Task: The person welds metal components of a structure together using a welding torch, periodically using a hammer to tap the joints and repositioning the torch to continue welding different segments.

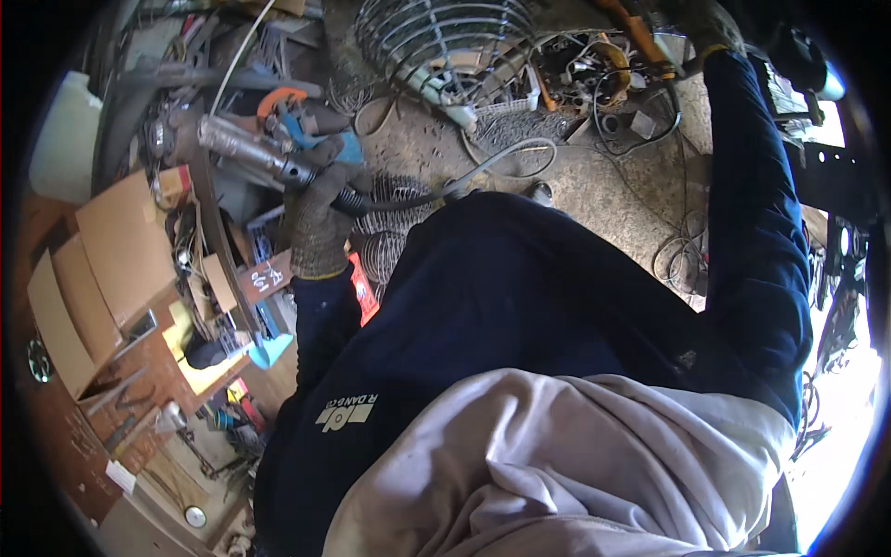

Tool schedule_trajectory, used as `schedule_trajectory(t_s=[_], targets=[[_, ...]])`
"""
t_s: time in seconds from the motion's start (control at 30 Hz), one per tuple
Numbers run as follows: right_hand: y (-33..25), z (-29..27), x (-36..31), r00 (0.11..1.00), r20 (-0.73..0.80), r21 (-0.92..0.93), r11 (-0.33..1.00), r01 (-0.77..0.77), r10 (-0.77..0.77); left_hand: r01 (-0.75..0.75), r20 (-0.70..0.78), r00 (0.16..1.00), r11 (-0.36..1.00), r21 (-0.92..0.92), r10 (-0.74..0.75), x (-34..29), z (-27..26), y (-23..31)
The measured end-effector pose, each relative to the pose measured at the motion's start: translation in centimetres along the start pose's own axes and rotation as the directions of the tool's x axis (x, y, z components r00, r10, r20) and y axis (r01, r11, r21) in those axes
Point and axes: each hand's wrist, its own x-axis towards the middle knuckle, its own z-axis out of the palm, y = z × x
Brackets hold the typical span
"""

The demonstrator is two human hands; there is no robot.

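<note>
My left hand [320,209], in a grey knit glove, is closed round a welding electrode holder [251,151] with a scuffed, silvery round body. A thin pale welding rod [239,60] rises from its head toward the top edge. A ribbed black sleeve and grey cable [492,162] trail from it to the right. My right arm reaches far to the upper right; the gloved right hand [710,26] is dark there, with its fingers hidden. An orange bar-like part [640,39] lies just left of it.
A round wire guard [445,42] stands ahead, with scrap metal and a white plastic crate [515,100] behind it. Loose cables [682,255] lie over the dirty floor [594,190]. Coiled wire [382,251] sits by my left forearm. At left, a cardboard box [121,251] rests on a cluttered bench.
</note>
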Motion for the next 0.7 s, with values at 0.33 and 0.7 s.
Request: schedule_trajectory(t_s=[0.33,0.7], targets=[[-3.9,-0.9,-8.2,0.723,-0.632,-0.109,0.956,0.273,-0.278,0.048,0.085,0.996,0.984,-0.172,-0.034,0.3,-0.3,-0.2],[-27.5,5.2,-29.4,0.731,-0.016,0.532,0.614,0.583,-0.682,0.061,0.221,0.975,0.977,-0.206,-0.014,-0.7,-0.6,-0.6]])
